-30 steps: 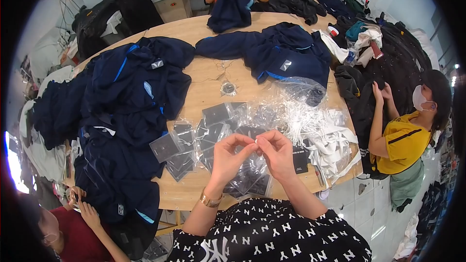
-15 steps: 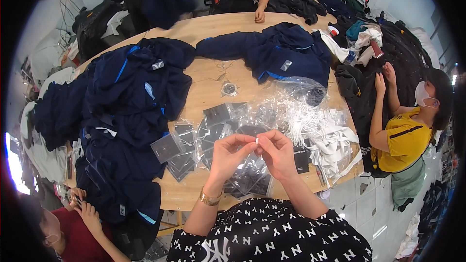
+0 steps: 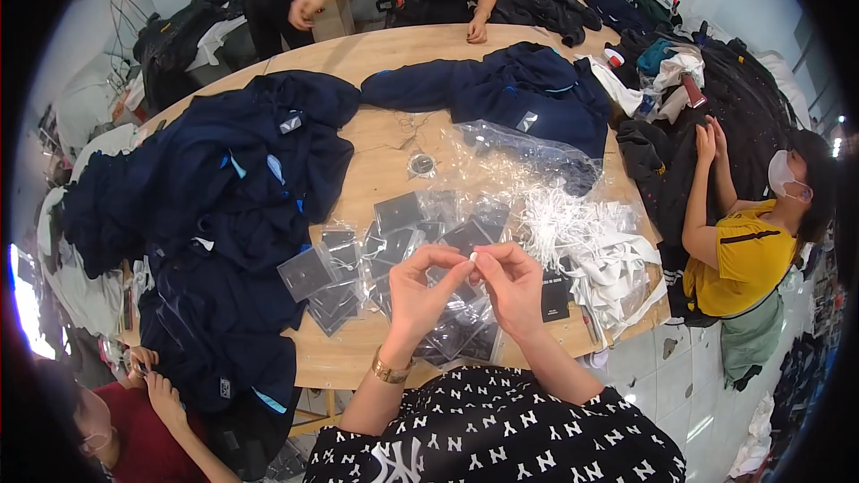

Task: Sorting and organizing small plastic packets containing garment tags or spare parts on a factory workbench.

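Observation:
My left hand [image 3: 419, 293] and my right hand [image 3: 514, 290] meet over the near edge of the table, fingertips pinched together. Between them is a small white piece [image 3: 473, 257], too small to name for sure. Under and around my hands lie several dark cards in clear plastic sleeves [image 3: 305, 273]. Just right of my right hand is a black card [image 3: 555, 297]. Beyond it spreads a heap of white strings [image 3: 559, 228] and white flat tags or strips [image 3: 613, 268].
Navy garments [image 3: 259, 170] cover the table's left side; another navy garment [image 3: 528, 94] lies at the far right. A clear plastic bag [image 3: 501, 156] rests before it. A tape roll [image 3: 420, 165] sits mid-table [image 3: 380, 161]. Co-workers sit or stand left, right and across.
The clear bag has slid or spread leftward. The dark garment in the air at the far left has gone from view, and the person across reaches an arm out there. My hands stay pinched, nearly still.

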Demonstrator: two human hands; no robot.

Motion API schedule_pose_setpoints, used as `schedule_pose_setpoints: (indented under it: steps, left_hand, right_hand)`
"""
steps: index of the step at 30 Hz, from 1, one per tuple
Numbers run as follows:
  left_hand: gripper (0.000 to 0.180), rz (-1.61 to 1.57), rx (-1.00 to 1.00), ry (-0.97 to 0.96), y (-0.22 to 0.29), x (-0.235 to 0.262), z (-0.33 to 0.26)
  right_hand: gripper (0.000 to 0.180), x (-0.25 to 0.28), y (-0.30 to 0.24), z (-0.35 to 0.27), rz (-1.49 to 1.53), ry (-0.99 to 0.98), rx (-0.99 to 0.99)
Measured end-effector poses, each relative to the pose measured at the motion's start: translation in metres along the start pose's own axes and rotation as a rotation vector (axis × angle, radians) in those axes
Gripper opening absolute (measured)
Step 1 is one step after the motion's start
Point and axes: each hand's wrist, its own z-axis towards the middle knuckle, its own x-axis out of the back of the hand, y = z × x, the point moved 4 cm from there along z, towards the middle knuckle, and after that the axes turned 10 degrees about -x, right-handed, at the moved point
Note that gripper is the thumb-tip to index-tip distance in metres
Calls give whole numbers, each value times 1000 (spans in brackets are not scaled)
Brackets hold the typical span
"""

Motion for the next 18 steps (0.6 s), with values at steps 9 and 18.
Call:
schedule_pose_setpoints:
  steps: [9,18]
  left_hand:
    - [9,-110,94,-89,1,3,2]
    - [9,-161,142,-171,2,4,6]
  right_hand:
    - [11,-1,-13,-5,-134,-104,66]
    - [10,0,-12,-2,-128,-180,7]
